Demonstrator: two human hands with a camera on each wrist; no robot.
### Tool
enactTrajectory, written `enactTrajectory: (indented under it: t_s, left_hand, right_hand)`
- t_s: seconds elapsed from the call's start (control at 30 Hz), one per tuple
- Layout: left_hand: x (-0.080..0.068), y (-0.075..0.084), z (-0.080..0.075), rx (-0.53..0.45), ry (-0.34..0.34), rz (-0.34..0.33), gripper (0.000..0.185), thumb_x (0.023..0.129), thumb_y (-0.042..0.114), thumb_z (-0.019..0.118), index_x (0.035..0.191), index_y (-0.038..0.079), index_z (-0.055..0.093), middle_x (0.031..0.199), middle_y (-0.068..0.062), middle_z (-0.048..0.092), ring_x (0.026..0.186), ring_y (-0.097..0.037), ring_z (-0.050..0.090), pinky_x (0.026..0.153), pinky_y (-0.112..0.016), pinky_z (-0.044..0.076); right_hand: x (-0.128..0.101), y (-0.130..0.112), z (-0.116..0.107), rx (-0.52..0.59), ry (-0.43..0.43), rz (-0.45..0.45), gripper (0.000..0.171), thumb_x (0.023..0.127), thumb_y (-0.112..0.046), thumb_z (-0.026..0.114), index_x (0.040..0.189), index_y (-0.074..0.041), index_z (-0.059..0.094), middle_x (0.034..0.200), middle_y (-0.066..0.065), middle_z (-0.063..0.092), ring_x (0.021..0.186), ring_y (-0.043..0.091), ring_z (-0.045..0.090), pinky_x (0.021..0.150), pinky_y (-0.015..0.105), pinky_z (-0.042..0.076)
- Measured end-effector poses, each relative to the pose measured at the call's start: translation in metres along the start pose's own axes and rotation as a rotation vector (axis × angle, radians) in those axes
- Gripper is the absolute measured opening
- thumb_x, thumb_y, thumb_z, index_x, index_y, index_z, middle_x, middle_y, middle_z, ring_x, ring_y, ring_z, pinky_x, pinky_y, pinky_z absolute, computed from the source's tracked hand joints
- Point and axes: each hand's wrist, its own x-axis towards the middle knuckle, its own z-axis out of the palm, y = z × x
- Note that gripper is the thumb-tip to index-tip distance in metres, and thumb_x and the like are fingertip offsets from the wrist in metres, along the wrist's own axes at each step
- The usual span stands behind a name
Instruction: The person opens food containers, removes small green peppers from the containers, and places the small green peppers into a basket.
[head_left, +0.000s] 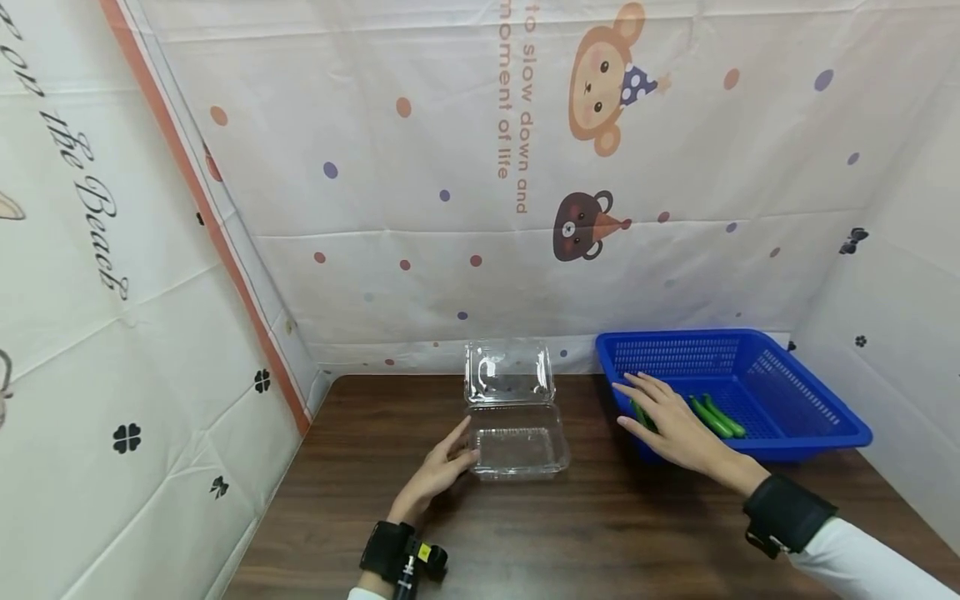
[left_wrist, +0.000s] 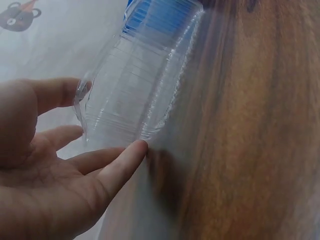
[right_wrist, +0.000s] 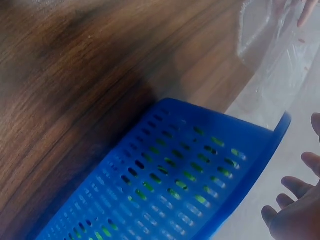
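Note:
A clear plastic clamshell box (head_left: pixel 521 450) stands on the table with its lid (head_left: pixel 510 372) raised at the back. Beside its left end is my left hand (head_left: pixel 438 471), with fingers fairly straight and the tips touching the rim and lower corner. The left wrist view shows this hand (left_wrist: pixel 65 170) close against the clear wall. Over the left side of a blue plastic basket (head_left: pixel 813 408), my right hand (head_left: pixel 678 429) is spread and holds nothing. Several green chili peppers (head_left: pixel 716 417) lie in the basket, some partly hidden under that hand.
The brown wooden table (head_left: pixel 570 542) meets a printed white cloth (head_left: pixel 375 275) hanging behind it. More cloth (head_left: pixel 180 400) hangs at the left. Slotted walls of the basket (right_wrist: pixel 170 170) show green through the holes in the right wrist view.

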Motion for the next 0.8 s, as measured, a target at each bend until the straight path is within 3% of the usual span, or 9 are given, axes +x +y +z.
enactTrajectory:
  t_s: [0.3,0.57,0.8]
  left_hand:
    - [0.002,0.000,-0.003,0.004,-0.034,-0.024,0.075,0.103,0.027,0.062,0.165,0.015,0.021,0.158,-0.034,0.035,0.140,-0.048,0.047,0.115,-0.058,0.045]
    - [0.002,-0.006,-0.007,-0.002,-0.068,-0.034,0.083,0.103,0.035,0.063,0.167,0.022,0.010,0.161,-0.032,0.033,0.145,-0.050,0.040,0.116,-0.063,0.041]
    - [-0.004,-0.009,-0.008,0.009,-0.066,-0.069,0.081,0.103,0.038,0.063,0.166,0.020,0.016,0.161,-0.029,0.035,0.146,-0.048,0.040,0.117,-0.064,0.040]
  right_hand:
    - [0.000,0.009,-0.005,-0.005,0.013,-0.003,0.053,0.101,-0.024,0.066,0.148,-0.004,0.052,0.155,0.028,0.043,0.142,0.054,0.035,0.107,0.078,0.033]
    - [-0.006,0.013,-0.001,-0.016,0.039,-0.013,0.054,0.099,-0.024,0.069,0.147,-0.003,0.053,0.154,0.028,0.046,0.141,0.055,0.037,0.106,0.078,0.035]
    - [-0.011,0.015,0.001,-0.013,0.053,-0.013,0.055,0.098,-0.023,0.070,0.146,-0.004,0.054,0.153,0.027,0.047,0.140,0.054,0.038,0.105,0.078,0.035]
